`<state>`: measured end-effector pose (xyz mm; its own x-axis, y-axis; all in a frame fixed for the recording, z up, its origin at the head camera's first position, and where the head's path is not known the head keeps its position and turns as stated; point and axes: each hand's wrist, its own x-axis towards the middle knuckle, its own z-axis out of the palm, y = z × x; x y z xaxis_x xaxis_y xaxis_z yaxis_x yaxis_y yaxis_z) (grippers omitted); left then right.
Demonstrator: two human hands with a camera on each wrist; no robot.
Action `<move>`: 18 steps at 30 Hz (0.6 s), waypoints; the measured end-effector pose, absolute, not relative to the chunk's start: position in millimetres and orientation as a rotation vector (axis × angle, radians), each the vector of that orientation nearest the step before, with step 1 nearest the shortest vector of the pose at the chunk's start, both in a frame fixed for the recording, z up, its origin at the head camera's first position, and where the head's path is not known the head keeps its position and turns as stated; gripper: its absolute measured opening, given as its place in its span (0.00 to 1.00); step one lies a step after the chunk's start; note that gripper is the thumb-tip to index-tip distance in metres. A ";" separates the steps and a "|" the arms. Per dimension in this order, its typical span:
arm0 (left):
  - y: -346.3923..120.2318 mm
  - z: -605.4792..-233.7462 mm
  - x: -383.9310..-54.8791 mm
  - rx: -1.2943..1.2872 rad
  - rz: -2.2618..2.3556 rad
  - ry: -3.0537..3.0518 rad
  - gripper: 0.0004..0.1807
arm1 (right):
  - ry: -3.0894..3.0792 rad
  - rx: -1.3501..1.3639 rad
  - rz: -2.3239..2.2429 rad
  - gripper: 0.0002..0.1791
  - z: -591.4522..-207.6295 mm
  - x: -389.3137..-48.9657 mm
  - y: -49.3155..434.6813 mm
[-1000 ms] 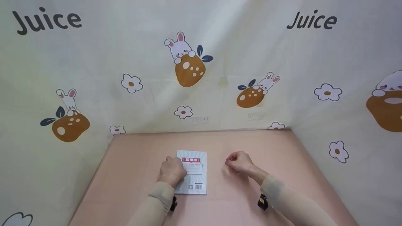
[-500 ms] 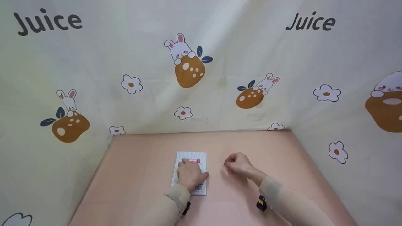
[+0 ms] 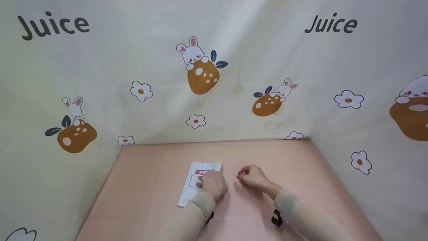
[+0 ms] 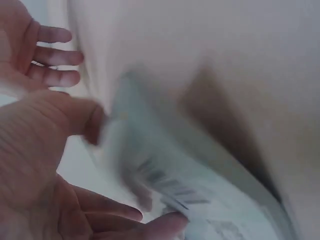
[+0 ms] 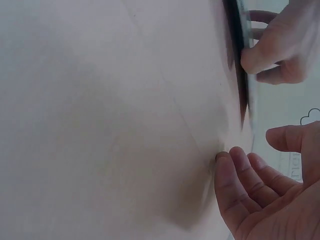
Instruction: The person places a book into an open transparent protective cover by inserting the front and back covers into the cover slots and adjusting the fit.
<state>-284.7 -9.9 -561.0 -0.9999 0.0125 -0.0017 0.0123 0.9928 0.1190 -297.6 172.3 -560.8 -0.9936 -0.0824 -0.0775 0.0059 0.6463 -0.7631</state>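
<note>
A thin pale-blue paperback book point(image 3: 187, 192) lies tilted on the table in the head view, back cover up, its right side raised. A red title band and a barcode are printed on it. My left hand point(image 3: 214, 184) grips the book near its right edge, thumb at the edge and fingers over the cover. In the left wrist view the book point(image 4: 240, 200) is blurred, with a dark shadow under its lifted edge. My right hand point(image 3: 253, 175) stays to the right of the book, fingers loosely bent, thumb apart from them in the right wrist view, holding nothing.
The pink table point(image 3: 147, 174) meets a cream curtain point(image 3: 160, 107) printed with rabbits, fruit and flowers at its back and sides. A black wrist device point(image 3: 276, 218) sits under the right sleeve.
My left hand has moved right across the book from its left side and taken hold of its right edge. The book has tilted, right side up. The right hand has barely moved.
</note>
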 end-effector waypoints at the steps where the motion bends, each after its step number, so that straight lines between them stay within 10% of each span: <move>1: -10.1 -560.7 -286.5 0.028 0.203 3.136 0.17 | 2.751 -0.065 -1.282 0.08 -560.2 -298.2 171.2; 18: -45.1 -466.2 -298.7 0.067 0.716 3.062 0.06 | 2.491 -0.024 -1.579 0.16 -558.9 -305.9 142.4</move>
<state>-298.7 -45.1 -466.2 -0.9991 0.0404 0.0137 0.0422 0.8954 0.4432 -305.9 142.4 -558.9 -0.9814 -0.1157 -0.1529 0.0889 0.4322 -0.8974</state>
